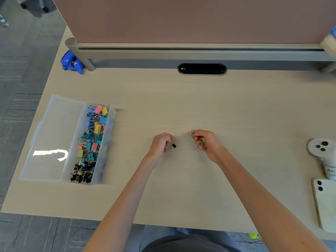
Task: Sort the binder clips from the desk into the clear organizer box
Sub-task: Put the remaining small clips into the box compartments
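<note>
Pinching a black binder clip [173,146] mid-frame, the left hand [161,143] likely carries it next to the clear organizer box [111,130], lower left. The right hand [204,140] is curled; I cannot tell whether it holds anything.

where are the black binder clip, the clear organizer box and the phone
black binder clip [174,146]: head view, on its black body
clear organizer box [106,142]: head view, on the side wall nearest the hands
phone [325,204]: head view, on its pale back, below the lenses
</note>
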`<state>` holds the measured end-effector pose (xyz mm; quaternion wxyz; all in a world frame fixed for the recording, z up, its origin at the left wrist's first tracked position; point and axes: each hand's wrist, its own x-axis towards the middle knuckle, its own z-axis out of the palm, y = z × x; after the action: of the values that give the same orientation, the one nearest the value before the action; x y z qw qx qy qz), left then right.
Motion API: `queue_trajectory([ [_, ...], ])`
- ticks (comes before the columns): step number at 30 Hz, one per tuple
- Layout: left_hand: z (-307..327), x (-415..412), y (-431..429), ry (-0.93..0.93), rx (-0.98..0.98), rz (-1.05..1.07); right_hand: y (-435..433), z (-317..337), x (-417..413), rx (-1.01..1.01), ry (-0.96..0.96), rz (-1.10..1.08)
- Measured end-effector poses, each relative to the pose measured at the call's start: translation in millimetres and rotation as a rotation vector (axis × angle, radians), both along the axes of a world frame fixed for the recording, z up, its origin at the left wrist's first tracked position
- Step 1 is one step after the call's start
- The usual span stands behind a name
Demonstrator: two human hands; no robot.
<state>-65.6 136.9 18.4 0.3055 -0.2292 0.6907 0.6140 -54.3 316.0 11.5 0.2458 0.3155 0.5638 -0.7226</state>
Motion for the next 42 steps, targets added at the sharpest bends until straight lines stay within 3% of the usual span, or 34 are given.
queue_trajectory([
  [5,-20.8,11.1,-2.6,0.408,-0.739,-0.481,21.3,-11.2,0.1,0.842,0.193,0.325],
  [9,-31.6,17.1,1.4,0.512,-0.812,-0.602,31.6,-17.1,-5.3,1.077,0.260,0.552],
  [22,-37.6,10.5,2.3,0.530,-0.941,-0.660,30.5,-17.6,-14.3,1.150,0.426,0.706],
  [31,-28.0,6.2,-10.5,0.524,-0.763,-0.607,-1.9,-9.5,-0.4,1.122,0.456,0.736],
  [42,22.7,21.8,-121.0,0.613,-0.657,-0.402,-122.5,12.6,8.5,1.026,0.618,0.815],
])
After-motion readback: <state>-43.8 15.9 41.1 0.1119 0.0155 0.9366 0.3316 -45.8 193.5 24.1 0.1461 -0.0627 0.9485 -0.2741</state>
